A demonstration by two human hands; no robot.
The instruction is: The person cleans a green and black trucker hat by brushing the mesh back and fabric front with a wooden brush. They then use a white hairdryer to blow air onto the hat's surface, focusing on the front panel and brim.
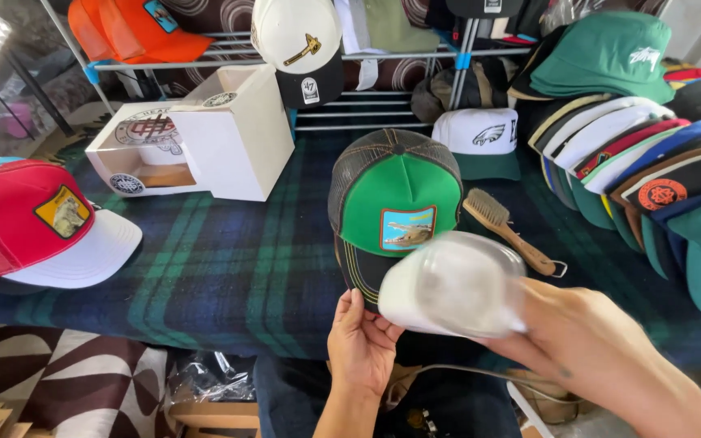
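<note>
A green-fronted trucker cap [395,195] with dark mesh back, dark brim and a square animal patch lies on the plaid cloth in the middle. My left hand [360,345] grips the front edge of its brim from below. My right hand [586,341] holds a clear plastic cap-shaped insert [452,285], blurred, just over the brim's right side. A wooden-handled brush [506,229] lies right of the cap.
A red and white cap [38,227] sits at left. An open white box [204,138] stands behind. A row of stacked caps [651,170] lines the right. More caps hang on a metal rack [383,57] at the back. The dark plaid cloth [221,268] covers the table.
</note>
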